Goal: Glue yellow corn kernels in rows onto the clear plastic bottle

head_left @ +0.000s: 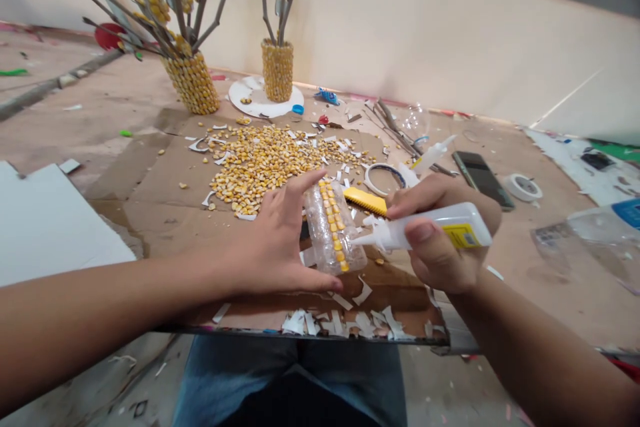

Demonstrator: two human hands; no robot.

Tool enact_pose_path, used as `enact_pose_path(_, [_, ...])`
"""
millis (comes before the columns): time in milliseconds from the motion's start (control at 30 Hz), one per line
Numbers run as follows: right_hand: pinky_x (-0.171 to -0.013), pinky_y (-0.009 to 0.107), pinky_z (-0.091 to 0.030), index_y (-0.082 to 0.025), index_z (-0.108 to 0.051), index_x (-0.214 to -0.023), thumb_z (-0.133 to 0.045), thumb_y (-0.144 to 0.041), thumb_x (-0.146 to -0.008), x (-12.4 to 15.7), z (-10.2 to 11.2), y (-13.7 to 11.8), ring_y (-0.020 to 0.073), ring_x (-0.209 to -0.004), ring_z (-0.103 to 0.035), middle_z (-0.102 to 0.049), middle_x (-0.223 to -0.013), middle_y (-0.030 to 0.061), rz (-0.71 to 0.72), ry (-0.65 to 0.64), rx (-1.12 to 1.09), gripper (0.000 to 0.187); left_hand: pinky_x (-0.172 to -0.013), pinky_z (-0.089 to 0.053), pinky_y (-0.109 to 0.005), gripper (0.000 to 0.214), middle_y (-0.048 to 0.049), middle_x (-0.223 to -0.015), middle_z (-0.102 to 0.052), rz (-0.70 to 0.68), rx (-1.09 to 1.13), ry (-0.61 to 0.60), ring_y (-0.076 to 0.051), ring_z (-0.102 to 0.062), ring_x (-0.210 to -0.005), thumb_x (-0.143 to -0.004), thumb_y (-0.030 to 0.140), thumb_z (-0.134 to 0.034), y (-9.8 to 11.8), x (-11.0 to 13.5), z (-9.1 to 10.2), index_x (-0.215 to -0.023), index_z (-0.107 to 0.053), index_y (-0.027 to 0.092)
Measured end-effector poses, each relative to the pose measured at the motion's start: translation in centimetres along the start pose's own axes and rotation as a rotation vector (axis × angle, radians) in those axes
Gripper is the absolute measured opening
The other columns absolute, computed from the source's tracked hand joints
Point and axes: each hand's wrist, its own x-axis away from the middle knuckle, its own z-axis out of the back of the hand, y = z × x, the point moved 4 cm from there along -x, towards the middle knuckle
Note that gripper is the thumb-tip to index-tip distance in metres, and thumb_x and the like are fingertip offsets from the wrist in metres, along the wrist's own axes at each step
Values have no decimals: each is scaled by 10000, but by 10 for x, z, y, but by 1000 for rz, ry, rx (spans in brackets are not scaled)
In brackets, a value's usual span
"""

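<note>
My left hand [280, 237] grips a clear plastic cylinder [316, 213] at its two ends, thumb at the near end and fingers at the far one. Rows of yellow corn kernels [334, 223] run along the cylinder's upper side. In my right hand [445, 233] is a white glue bottle [440, 227] with a yellow label, lying nearly level. Its thin nozzle points left, and the tip is at the cylinder beside the kernels. Just beyond my right fingers lies a yellow toothed spreader [366, 201].
Loose corn kernels [260, 163] are heaped on the cardboard. Behind stand two kernel-covered pots [193, 83] with branches, one on a white disc [245, 95]. A tape roll [384, 178], phone [481, 177] and plastic bottle [590, 233] lie rightward. Paper scraps [345, 323] line the front edge.
</note>
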Motion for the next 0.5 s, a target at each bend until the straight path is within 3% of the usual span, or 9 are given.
enact_pose_path(100, [-436,358,-377,-283,-730,-857,-758,-426,-919,-5,1,3,174,-463,-525,-602,-596,-9,51,3,-143,158,-1184,-395,-812,1445,-166,-1689,-376,-19,2,7,-546,-445,-1511,-601,766,-947,-1,0,0,-1678,-29,473])
enact_pose_path(333, [-468,337,-348,-241,-712,-829,-766,-344,-890,-6,2,13,149,-482,-484,-575,-619,-16,17,-37,-227,132,-1190,-400,-790,1446,-187,-1680,-381,-3,-4,-9,-548,-447,-1507,-605,757,-952,-1,-1,-2,-1681,-42,434])
enact_pose_path(500, [-493,344,-326,-243,-705,-856,-761,-403,-891,-2,0,19,155,-515,-479,-586,-664,-3,-50,-89,-272,173,-1195,-386,-787,1446,-180,-1690,-358,23,0,-16,-543,-435,-1510,-607,736,-961,0,1,-1,-1685,-47,428])
